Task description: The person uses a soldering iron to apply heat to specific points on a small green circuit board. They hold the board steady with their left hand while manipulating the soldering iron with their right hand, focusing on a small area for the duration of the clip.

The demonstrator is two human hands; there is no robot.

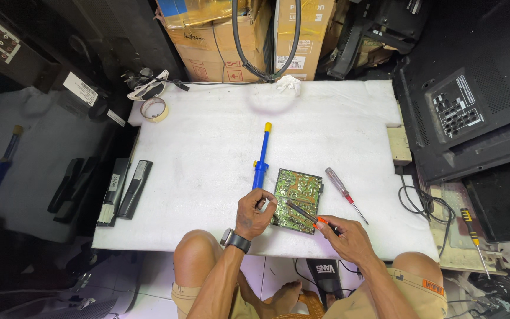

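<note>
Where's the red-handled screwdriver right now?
In the head view, the red-handled screwdriver lies on the white foam mat, just right of the green circuit board and above the right hand.

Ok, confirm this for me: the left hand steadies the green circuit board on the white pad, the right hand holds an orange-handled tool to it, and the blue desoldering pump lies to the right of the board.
One thing is wrong: the head view shows the blue desoldering pump lying to the left of the green circuit board, not the right. The rest stands: the left hand steadies the board on the white pad, and the right hand holds the orange-handled tool to it.
</note>
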